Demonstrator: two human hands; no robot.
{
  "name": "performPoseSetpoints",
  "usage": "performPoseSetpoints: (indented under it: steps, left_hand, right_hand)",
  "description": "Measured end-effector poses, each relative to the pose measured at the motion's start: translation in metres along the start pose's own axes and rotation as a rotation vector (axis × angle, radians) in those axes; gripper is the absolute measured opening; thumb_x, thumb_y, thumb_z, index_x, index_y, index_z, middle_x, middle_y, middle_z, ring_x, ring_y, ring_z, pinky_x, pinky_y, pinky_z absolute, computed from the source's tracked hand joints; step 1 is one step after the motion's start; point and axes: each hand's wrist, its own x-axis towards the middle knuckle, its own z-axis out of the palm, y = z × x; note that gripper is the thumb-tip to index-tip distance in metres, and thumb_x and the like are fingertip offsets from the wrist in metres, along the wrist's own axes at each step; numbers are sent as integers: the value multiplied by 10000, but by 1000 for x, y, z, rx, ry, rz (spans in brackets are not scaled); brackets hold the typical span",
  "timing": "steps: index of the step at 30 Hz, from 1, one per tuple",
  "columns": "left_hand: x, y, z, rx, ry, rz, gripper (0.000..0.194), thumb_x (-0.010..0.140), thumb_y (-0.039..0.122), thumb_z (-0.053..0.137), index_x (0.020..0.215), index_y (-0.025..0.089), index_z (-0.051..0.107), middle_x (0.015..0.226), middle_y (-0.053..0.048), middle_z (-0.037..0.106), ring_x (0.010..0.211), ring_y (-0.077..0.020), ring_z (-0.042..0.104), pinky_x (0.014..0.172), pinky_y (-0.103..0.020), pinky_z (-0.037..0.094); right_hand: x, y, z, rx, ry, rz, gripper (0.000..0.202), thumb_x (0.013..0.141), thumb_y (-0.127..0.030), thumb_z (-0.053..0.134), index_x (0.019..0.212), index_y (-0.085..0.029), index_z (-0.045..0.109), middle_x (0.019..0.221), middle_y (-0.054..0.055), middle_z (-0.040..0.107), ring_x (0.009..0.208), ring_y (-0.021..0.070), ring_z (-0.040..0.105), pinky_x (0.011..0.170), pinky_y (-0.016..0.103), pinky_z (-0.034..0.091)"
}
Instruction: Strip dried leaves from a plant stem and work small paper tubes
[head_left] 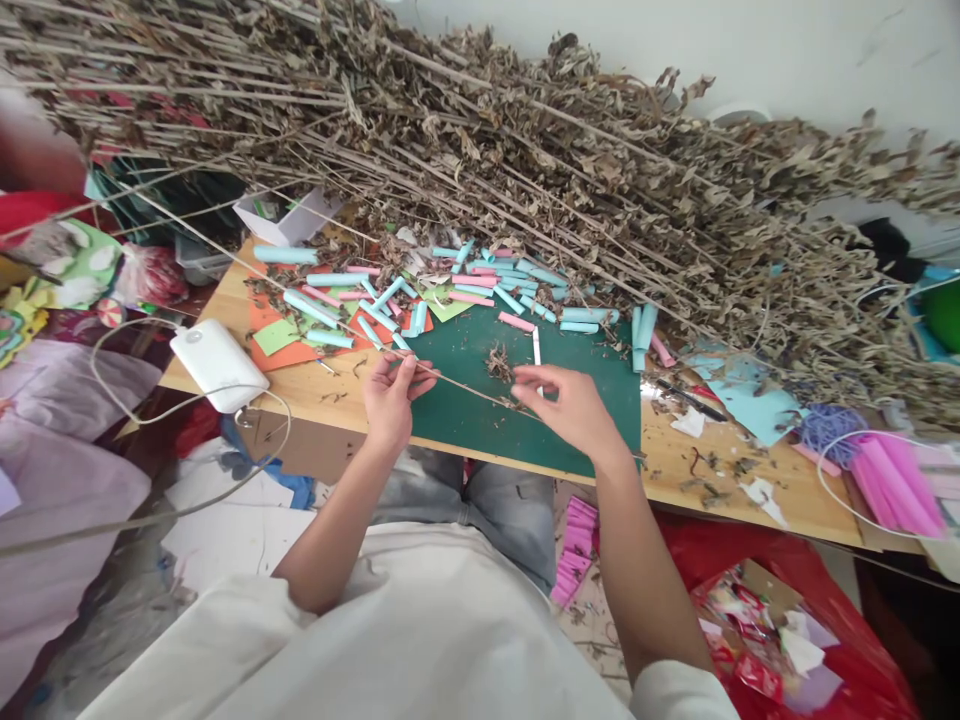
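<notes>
1 dried stem (466,387) pinched in left hand (390,400), over green mat (465,430). Long axis slants far left to near right, passing right hand (570,405); those fingers curled, contact unclear, can't tell grip. Leaf clump (497,362) lies just beyond stem.

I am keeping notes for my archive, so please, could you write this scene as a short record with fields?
left hand: pinches a thin dried stem
right hand: beside the same stem, contact unclear
mat: green, with a clump of dried leaves
paper rolls: blue and pink, scattered
far side: heap of dried leafy stalks
left side: white device with cable
right side: purple tangle
</notes>
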Motion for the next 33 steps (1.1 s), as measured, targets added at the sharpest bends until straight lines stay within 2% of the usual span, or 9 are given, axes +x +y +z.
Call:
performPoseSetpoints:
  steps: [2, 4, 7, 10, 13, 21, 26, 30, 33]
  left_hand:
    - [2, -1, -2, -13, 0, 4, 352, 756, 419, 747, 940, 173, 575, 812, -33, 723, 711, -130, 717, 653, -215, 579]
    - [2, -1, -2, -34, -4, 5, 354, 764, 409, 743, 984, 177, 590, 836, -37, 726, 725, -134, 719, 652, -218, 582]
    - [-3, -3, 3, -59, -54, -22, 367, 775, 404, 736, 1041, 188, 605, 910, -48, 728, 808, -150, 722, 686, -243, 595]
    - [-12, -7, 13, -27, -175, -124, 376, 748, 382, 764, 1029, 170, 634, 963, -73, 728, 851, -170, 719, 724, -278, 607]
    - [-20, -11, 21, -7, -237, -192, 333, 731, 372, 779, 939, 143, 656, 899, -75, 733, 799, -170, 720, 726, -285, 613]
    - [-19, -15, 17, -25, -157, -144, 308, 722, 358, 792, 882, 126, 667, 817, -66, 728, 747, -152, 716, 712, -265, 613]
    - [-16, -13, 11, 5, -113, -115, 320, 718, 370, 790, 888, 127, 670, 837, -75, 730, 743, -153, 716, 705, -269, 610]
    - [-14, -9, 8, 2, -84, -97, 301, 723, 364, 784, 873, 134, 661, 827, -63, 721, 716, -139, 706, 663, -245, 603]
    - [-11, -6, 4, 9, -55, -80, 309, 720, 376, 782, 866, 137, 651, 829, -59, 713, 714, -136, 701, 637, -229, 594]
  right_hand:
    - [-9, -2, 0, 14, -106, -7, 348, 791, -435, 699, 1066, -226, 742, 919, 43, 762, 769, 186, 683, 722, 289, 505]
    - [-12, -2, 5, 62, -150, 0, 272, 807, -414, 683, 978, -219, 765, 850, 34, 762, 720, 178, 679, 680, 277, 498]
    - [-10, 1, 17, 160, -88, 10, 208, 835, -367, 643, 855, -204, 770, 811, 34, 757, 697, 180, 674, 643, 270, 488]
    - [-7, 2, 30, 231, 7, 15, 201, 822, -365, 653, 860, -201, 763, 790, 33, 748, 665, 178, 655, 612, 269, 477]
    - [-6, -2, 38, 281, 9, 0, 210, 832, -370, 639, 878, -204, 759, 748, 25, 734, 631, 169, 637, 598, 266, 472]
    - [12, 3, 37, 231, 198, 26, 170, 802, -338, 669, 795, -199, 767, 780, 34, 755, 690, 198, 679, 675, 289, 500]
    - [28, 13, 32, 92, 143, 40, 275, 881, -376, 565, 940, -206, 773, 912, 60, 770, 862, 263, 709, 782, 359, 515]
    - [14, 13, 20, 66, 178, 40, 348, 926, -386, 488, 1105, -204, 724, 1084, 79, 740, 974, 244, 687, 840, 363, 518]
    - [-11, 8, 12, 43, 57, 9, 310, 870, -403, 603, 1099, -230, 719, 1050, 59, 740, 892, 206, 688, 787, 327, 529]
